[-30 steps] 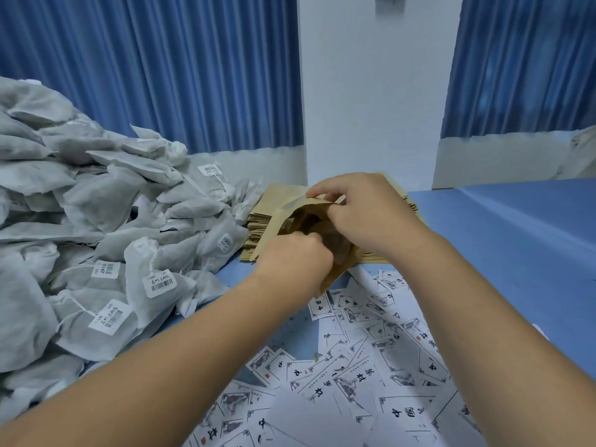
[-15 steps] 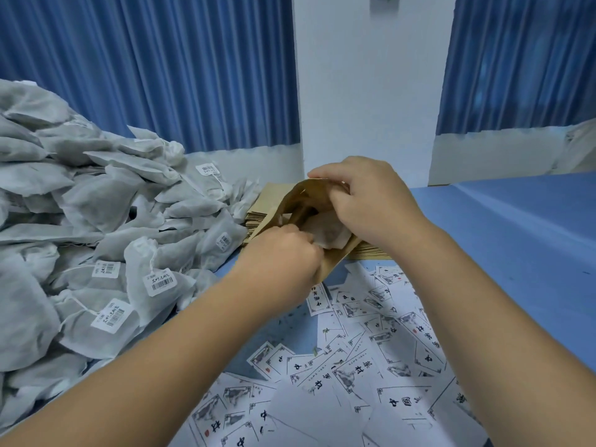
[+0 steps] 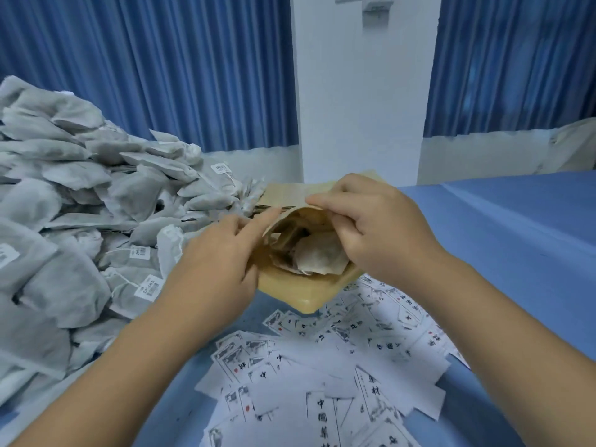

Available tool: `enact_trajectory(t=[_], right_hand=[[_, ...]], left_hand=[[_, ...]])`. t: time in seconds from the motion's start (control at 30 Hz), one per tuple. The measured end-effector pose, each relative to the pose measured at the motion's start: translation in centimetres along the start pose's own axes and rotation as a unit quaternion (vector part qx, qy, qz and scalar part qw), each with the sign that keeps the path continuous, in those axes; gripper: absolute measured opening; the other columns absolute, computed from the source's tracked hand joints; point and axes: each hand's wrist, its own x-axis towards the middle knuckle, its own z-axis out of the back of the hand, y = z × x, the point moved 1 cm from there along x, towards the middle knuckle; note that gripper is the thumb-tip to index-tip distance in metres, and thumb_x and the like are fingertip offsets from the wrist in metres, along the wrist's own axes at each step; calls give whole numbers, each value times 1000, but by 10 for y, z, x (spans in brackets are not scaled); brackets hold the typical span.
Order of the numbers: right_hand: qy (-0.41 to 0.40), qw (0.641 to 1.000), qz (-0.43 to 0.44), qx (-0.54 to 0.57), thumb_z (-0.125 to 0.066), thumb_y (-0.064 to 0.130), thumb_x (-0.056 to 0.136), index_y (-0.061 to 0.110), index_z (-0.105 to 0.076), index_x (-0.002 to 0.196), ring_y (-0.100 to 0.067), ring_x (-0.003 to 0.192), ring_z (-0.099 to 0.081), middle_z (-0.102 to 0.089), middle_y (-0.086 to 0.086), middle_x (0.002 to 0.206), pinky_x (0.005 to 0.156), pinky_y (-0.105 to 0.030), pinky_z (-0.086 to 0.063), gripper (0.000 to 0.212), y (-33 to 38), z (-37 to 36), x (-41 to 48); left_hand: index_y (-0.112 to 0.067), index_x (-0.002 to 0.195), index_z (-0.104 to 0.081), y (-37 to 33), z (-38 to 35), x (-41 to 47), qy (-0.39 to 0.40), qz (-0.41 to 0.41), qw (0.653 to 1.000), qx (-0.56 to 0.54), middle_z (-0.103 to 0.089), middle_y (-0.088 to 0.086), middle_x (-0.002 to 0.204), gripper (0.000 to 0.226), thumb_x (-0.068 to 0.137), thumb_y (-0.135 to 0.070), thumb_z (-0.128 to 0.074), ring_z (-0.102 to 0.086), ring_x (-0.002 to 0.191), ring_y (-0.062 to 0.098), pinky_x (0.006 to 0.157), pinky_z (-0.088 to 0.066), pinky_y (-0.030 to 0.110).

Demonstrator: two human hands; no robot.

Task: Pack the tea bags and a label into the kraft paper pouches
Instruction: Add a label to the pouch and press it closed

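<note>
The white paper labels [image 3: 322,379] scattered at the near edge carry black Chinese characters, grey ink drawings and small red seal marks; on one slip 中國 reads downward, while the rest is too small or blurred to make out. White tags with black barcodes [image 3: 149,287] hang on strings from the heap of soft, grey-white fabric tea bags [image 3: 80,221] piled at the left; their digits cannot be read. Everything lies on a smooth blue table cover [image 3: 503,253], with pleated blue curtains [image 3: 161,75] and a plain white pillar [image 3: 361,91] behind. The tan kraft paper pouch [image 3: 300,290] is held just above the labels, between the two hands, its mouth gaping toward the camera, and pale crumpled tea bags [image 3: 319,258] sit inside it. The right hand [image 3: 383,233] pinches the upper rim of the mouth between thumb and fingers. The left hand [image 3: 216,266] lies against the pouch's left edge with its fingers stretched out, slightly blurred. A flat stack of matching kraft pouches [image 3: 290,195] rests just behind, beside the heap.
</note>
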Motion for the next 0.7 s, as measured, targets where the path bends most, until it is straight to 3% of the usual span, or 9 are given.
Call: enact_trajectory(t=[0.17, 0.3, 0.33, 0.4, 0.5, 0.6, 0.7], right_hand=[[31, 994, 101, -34, -48, 10, 85, 14, -73, 104, -29, 77, -60, -65, -6, 91, 58, -41, -50, 31, 17, -7, -53], [135, 982, 129, -10, -51, 22, 93, 17, -68, 116, -23, 91, -59, -63, -4, 109, 75, -34, -49, 29, 18, -25, -98], [158, 980, 123, -4, -49, 25, 94, 20, -65, 121, -19, 95, -57, -61, -2, 115, 78, -32, -48, 32, 16, -26, -106], [200, 974, 107, 0, -48, 27, 94, 24, -57, 131, -15, 102, -55, -55, 2, 125, 84, -29, -47, 38, 10, -26, -119], [241, 967, 76, -28, -53, 25, 92, 27, -46, 141, -16, 110, -53, -48, 6, 137, 90, -31, -46, 49, 3, -29, -131], [202, 979, 25, -26, -53, 25, 93, 24, -53, 136, -20, 104, -57, -51, 6, 135, 86, -35, -49, 43, 3, -30, -129], [150, 989, 15, -4, -51, 21, 93, 21, -67, 117, -22, 93, -64, -63, 8, 117, 73, -36, -53, 29, 9, -29, -121]], left_hand=[[-51, 144, -1, 7, -7, -40, 86, -57, 994, 21, -43, -1, 135, 100, 76, -4, -59, -48, 114, 24, 93, -41, 36], [-45, 141, 15, 1, -33, -64, 166, -112, 978, 59, -17, 3, 158, 101, 79, -9, -56, -38, 133, 26, 103, -33, 32], [-45, 143, 12, -1, -39, -68, 177, -119, 975, 59, -14, 1, 159, 100, 79, -8, -55, -38, 134, 24, 104, -32, 31], [-34, 151, -20, -6, -43, -74, 169, -140, 974, 50, -30, 8, 155, 94, 73, -2, -63, -48, 127, 29, 99, -40, 37], [-20, 133, -58, -8, -42, -77, 118, -141, 981, 64, -53, 12, 138, 79, 59, -4, -79, -61, 113, 32, 85, -52, 41], [-14, 110, -69, -17, -44, -73, 72, -116, 987, 88, -63, 12, 125, 57, 57, -19, -88, -66, 102, 33, 79, -55, 42], [-10, 83, -66, -34, -47, -62, 35, -106, 986, 127, -69, 7, 100, 40, 67, -46, -77, -67, 85, 27, 67, -53, 39]])
